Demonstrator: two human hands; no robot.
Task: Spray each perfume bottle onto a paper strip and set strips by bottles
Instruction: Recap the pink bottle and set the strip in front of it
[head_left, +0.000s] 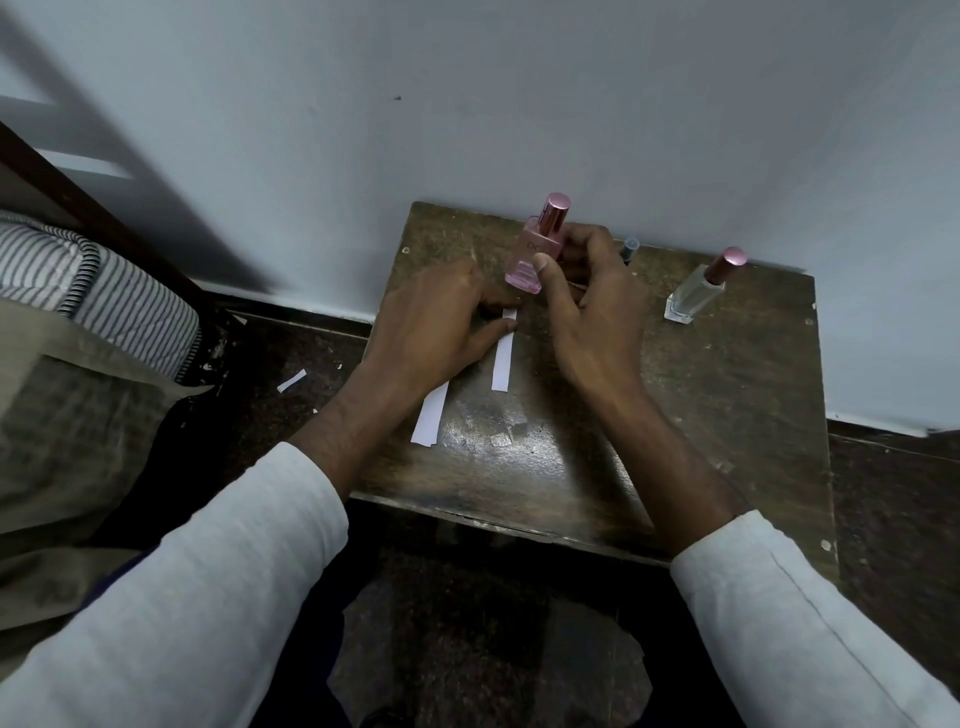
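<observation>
**Pink perfume bottle held over strip, centre frame**

Pink perfume bottle (537, 249) is sitting just above frame centre, tilted slightly, pink cap on top, base lifted or just at the table (727, 415) surface, cannot tell which. Right hand (587, 306) is gripping it, thumb across the front of the glass, fingers curling round the back. Left hand (436, 322) is lying low on the table left of the bottle, fingertips pinching or pressing the upper end of a white paper strip (503, 358); the exact hold is hard to read, fingers bent. That strip is running down toward lower centre, flat on the wood. A second paper strip (430, 418) is lying just left of it, partly under the left wrist.

Clear perfume bottle (698, 291) with a rose cap is standing at right of centre, well apart from the hands, near the wall (467, 104). A small clear-capped dark item (628, 249) is peeking out behind the right hand, too hidden to name.

Table is dark, worn wood, pushed against the pale wall. A paper scrap (291, 381) is lying on the dark floor (291, 353) at left centre. Striped bedding (114, 296) is filling the left edge. White sleeves (208, 597) are covering both forearms at the bottom of the frame.
</observation>
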